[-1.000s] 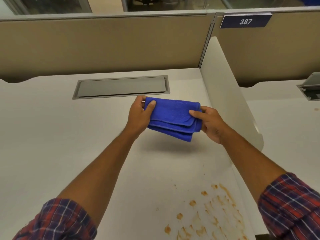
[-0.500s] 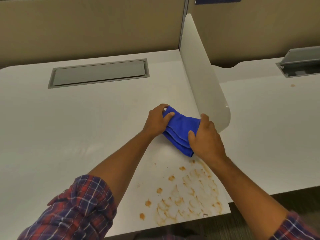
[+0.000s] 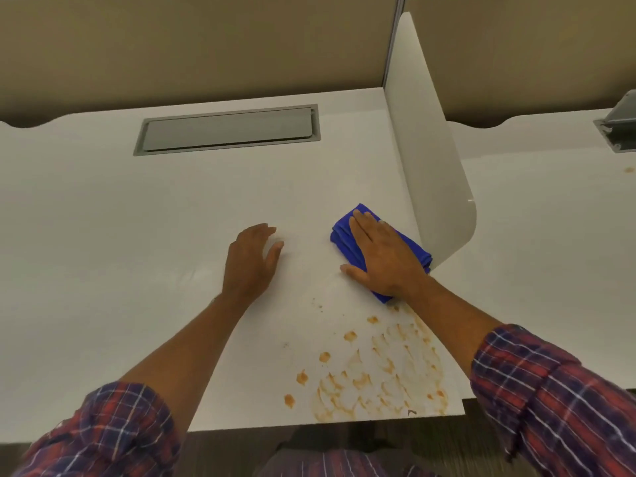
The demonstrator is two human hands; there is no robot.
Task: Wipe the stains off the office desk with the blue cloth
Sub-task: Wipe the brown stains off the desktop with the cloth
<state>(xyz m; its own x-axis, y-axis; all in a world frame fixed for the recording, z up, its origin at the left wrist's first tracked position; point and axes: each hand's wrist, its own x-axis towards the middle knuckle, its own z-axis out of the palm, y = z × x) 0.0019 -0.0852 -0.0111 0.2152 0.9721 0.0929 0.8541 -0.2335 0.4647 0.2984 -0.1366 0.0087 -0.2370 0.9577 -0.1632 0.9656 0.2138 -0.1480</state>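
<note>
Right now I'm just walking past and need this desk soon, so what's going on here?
A person is cleaning the white desk. Their right hand presses flat on a folded blue cloth, which lies on the desk next to the white divider panel. The left hand is open, empty, just beside it over the desk. The orange-brown stains near the front edge are not wiped yet; the cloth sits just behind them.

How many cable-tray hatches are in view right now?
2. One closed hatch sits flush in this desk, far centre. A second, with its lid raised, is on the neighbouring desk at the right edge, partly cut off.
</note>
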